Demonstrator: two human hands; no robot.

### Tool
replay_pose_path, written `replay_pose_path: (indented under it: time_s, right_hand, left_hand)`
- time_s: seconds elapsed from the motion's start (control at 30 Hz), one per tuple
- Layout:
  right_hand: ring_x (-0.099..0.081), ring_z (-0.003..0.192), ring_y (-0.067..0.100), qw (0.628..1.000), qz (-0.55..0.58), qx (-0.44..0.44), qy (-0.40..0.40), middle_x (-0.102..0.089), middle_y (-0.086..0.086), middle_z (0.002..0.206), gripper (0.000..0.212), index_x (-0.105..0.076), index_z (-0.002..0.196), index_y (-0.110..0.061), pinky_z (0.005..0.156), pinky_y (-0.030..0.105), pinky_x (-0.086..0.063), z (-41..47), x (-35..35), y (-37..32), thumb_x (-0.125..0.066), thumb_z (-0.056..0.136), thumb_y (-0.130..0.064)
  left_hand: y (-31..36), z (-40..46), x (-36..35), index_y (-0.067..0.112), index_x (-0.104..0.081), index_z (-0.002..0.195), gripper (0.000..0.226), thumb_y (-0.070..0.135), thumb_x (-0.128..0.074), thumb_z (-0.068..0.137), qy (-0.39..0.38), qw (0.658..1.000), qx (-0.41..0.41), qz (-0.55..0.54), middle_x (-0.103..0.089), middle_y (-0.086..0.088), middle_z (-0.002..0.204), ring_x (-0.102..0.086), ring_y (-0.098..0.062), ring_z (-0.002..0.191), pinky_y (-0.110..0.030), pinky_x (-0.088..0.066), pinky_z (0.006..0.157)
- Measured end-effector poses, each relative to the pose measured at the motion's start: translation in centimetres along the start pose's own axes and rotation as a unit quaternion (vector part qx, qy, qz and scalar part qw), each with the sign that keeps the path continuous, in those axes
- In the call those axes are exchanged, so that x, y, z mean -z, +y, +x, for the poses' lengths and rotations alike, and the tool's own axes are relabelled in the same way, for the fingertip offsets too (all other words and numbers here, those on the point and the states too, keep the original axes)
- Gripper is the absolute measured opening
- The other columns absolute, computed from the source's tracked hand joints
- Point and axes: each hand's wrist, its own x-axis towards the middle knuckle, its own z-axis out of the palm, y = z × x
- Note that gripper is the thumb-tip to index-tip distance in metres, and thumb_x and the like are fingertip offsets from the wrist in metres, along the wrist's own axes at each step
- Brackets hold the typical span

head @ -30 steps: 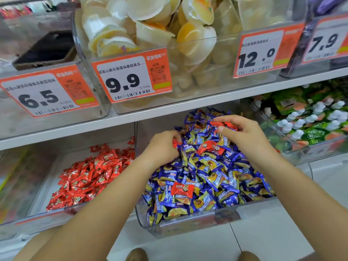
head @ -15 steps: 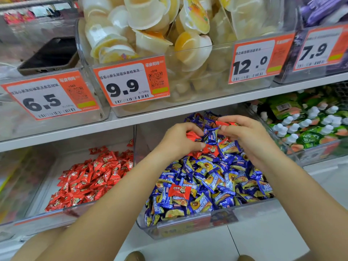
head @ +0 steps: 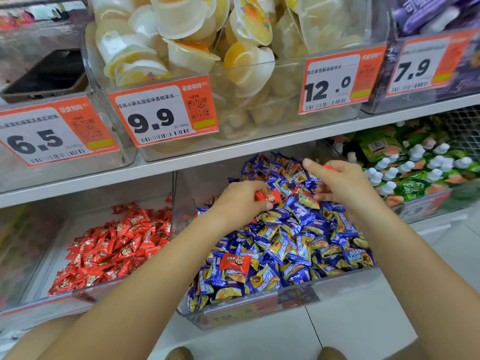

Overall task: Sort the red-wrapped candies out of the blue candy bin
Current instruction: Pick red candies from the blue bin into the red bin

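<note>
A clear bin [head: 259, 311] on the lower shelf is heaped with blue-wrapped candies [head: 298, 245]. My left hand [head: 239, 203] sits over the middle of the heap and grips red-wrapped candies [head: 268, 197] in its curled fingers. My right hand [head: 340, 185] is at the back right of the heap, index finger stretched out, with a red wrapper [head: 331, 168] showing behind its fingers; its lower fingertips touch another red candy [head: 301, 190]. One more red candy [head: 235, 261] lies on top near the bin's front.
The clear bin [head: 39, 305] to the left holds a pile of red candies [head: 114, 245]. A bin of green pouches [head: 420, 165] stands at the right. The shelf above carries jelly cups [head: 197, 48], orange price tags [head: 163, 113] and a dark phone [head: 49, 76].
My left hand has stayed on the heap, with the red candies now plainer in its fingers. My right hand has stretched its index finger out and dipped its lower fingers to a red candy.
</note>
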Motion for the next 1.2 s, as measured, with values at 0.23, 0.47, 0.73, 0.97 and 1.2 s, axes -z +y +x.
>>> replay_pose_path:
  time_s: [0.23, 0.47, 0.73, 0.97, 1.2]
  right_hand:
    - [-0.056, 0.079, 0.014, 0.923, -0.356, 0.116, -0.087, -0.062, -0.003, 0.086, 0.009, -0.067, 0.086, -0.024, 0.067, 0.025, -0.039, 0.8, 0.4, 1.1, -0.071, 0.082, -0.031]
    - [-0.051, 0.085, 0.007, 0.898, -0.407, 0.137, -0.095, -0.066, 0.001, 0.110, 0.027, -0.067, 0.110, -0.019, 0.074, 0.019, -0.036, 0.5, 0.0, 0.6, -0.071, 0.083, -0.022]
    - [-0.052, 0.060, 0.010, 0.942, -0.291, 0.164, -0.042, -0.057, -0.005, 0.068, 0.017, -0.064, 0.093, -0.017, 0.053, 0.024, -0.039, -0.9, -1.1, -0.9, -0.067, 0.084, -0.031]
    - [-0.053, 0.064, 0.012, 0.921, -0.338, 0.180, -0.068, -0.056, -0.008, 0.066, 0.012, -0.068, 0.087, -0.021, 0.051, 0.018, -0.034, -0.5, -3.4, -1.2, -0.064, 0.087, -0.032]
    - [-0.060, 0.095, 0.019, 0.822, -0.515, 0.216, -0.114, -0.066, -0.004, 0.114, 0.036, -0.065, 0.116, -0.036, 0.065, 0.025, -0.040, 0.5, -6.2, -1.1, -0.058, 0.086, -0.019]
  left_hand:
    - [-0.9, -0.4, 1.3, 0.010, -0.057, 0.122, 0.035, 0.030, -0.060, 0.093, 0.049, 0.959, 0.110, -0.256, -0.065, -0.007, 0.100, -0.062, -0.015, 0.068, -0.029, -0.054, 0.061]
    - [-2.4, -0.7, 3.0, 0.014, -0.057, 0.122, 0.038, 0.035, -0.062, 0.091, 0.040, 0.970, 0.146, -0.192, -0.061, -0.002, 0.099, -0.061, -0.014, 0.074, -0.026, -0.052, 0.062]
    - [-2.2, -1.0, 1.4, 0.022, -0.056, 0.112, 0.024, 0.030, -0.063, 0.091, -0.026, 0.998, 0.055, 0.028, -0.059, 0.000, 0.095, -0.054, -0.013, 0.073, -0.027, -0.041, 0.064]
    - [-3.6, -1.6, 2.8, 0.023, -0.058, 0.109, 0.023, 0.032, -0.065, 0.089, 0.047, 0.993, 0.082, -0.074, -0.060, 0.002, 0.090, -0.055, -0.014, 0.071, -0.026, -0.043, 0.064]
    - [-2.4, -1.6, 2.3, 0.025, -0.057, 0.098, 0.013, 0.028, -0.066, 0.089, -0.016, 0.992, 0.034, -0.121, -0.062, 0.004, 0.088, -0.060, -0.007, 0.068, -0.017, -0.048, 0.057]
